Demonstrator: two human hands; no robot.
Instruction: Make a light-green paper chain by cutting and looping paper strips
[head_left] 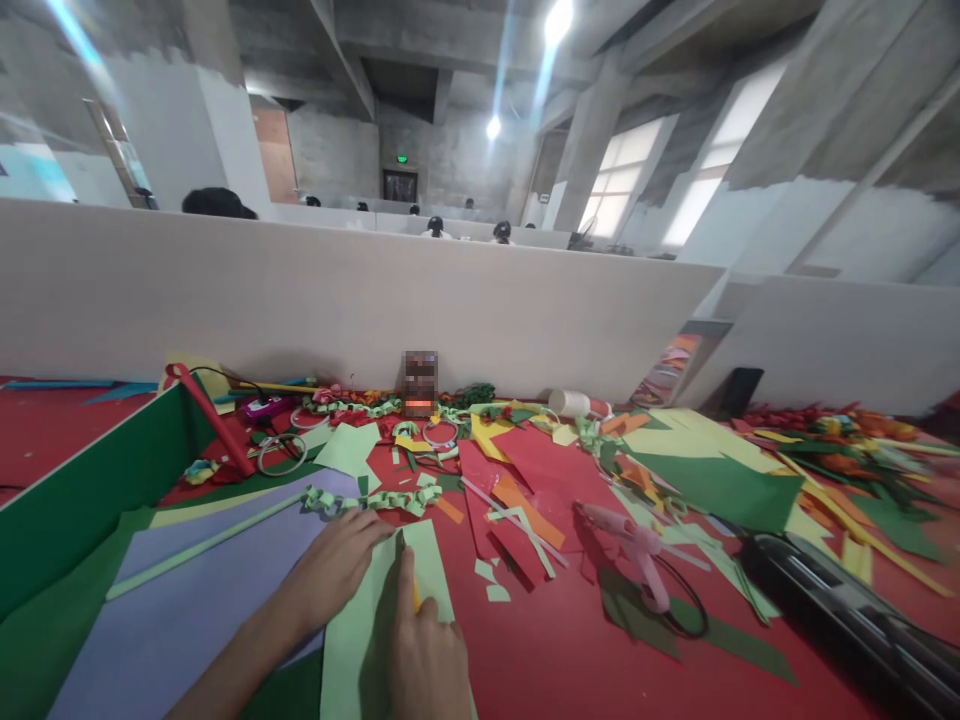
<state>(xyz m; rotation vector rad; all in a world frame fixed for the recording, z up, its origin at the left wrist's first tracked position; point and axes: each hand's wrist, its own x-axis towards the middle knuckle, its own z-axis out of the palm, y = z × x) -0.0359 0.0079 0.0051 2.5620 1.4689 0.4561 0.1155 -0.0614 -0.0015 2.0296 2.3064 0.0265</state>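
Observation:
A light green sheet of paper (360, 640) lies in front of me. My left hand (345, 555) rests on its upper left part, fingers stretched out and pressing down. Closed around a yellow utility knife (417, 594) is my right hand (429, 650), its index finger pointing forward along the knife. The dark tip shows on the paper near the left fingertips; most of the handle is hidden by the hand. Just beyond the fingers is a curled light green paper chain (382, 499), joined to a thin rolled green paper stick (210, 545) on a purple sheet (150, 620).
A pink glue gun (634, 545) with a black cable lies to the right, near a long black device (840, 610). Paper scraps (496, 592) and red sheets (555, 470) cover the red table. A green board (90, 480) stands at left; a white partition (360, 300) rises behind.

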